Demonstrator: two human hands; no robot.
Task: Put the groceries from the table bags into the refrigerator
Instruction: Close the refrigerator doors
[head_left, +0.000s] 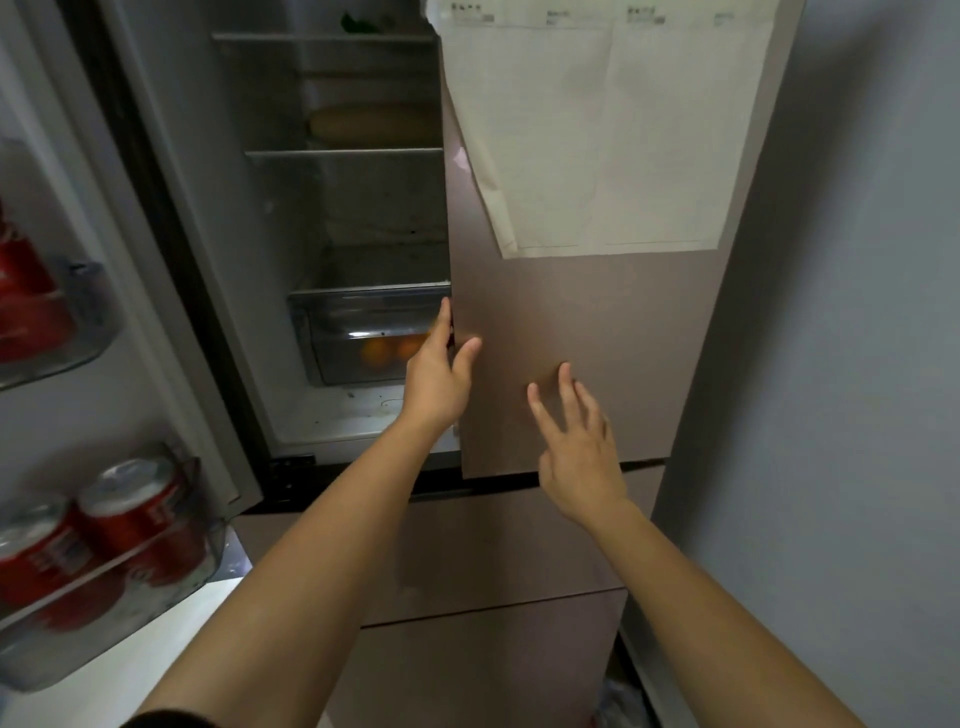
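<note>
My left hand (439, 376) is gripping the inner edge of the right fridge door (587, 353): fingers wrapping behind the edge, so they're hidden, thumb lying on the door's front face. My right hand (576, 447) is hovering open just in front of the same door, fingers spread, holding nothing; can't tell if the fingertips are touching the panel.

No groceries in either hand, and no table bags in view.

The refrigerator (332, 218) is standing half open: left door (62, 395) swung out wide, right door covering the right part of the interior, so whatever's behind it is hidden.

Inside, left of my left hand, one clear crisper drawer (363, 332) is showing two oranges (376, 353), the right one partly blocked by my hand. Above it two shelves are visible; one pale elongated item (369, 124) is sitting on the upper one, too dim to identify. Something green (358, 22) at the top is cut off by the frame.

Left door bins are holding red cans (130, 514): two clear in the near bin, one more cut off at the left edge. The far bin is showing red too, blurred, count unclear.

One paper sheet (597, 130) is stuck on the right door, print too small to read.
</note>
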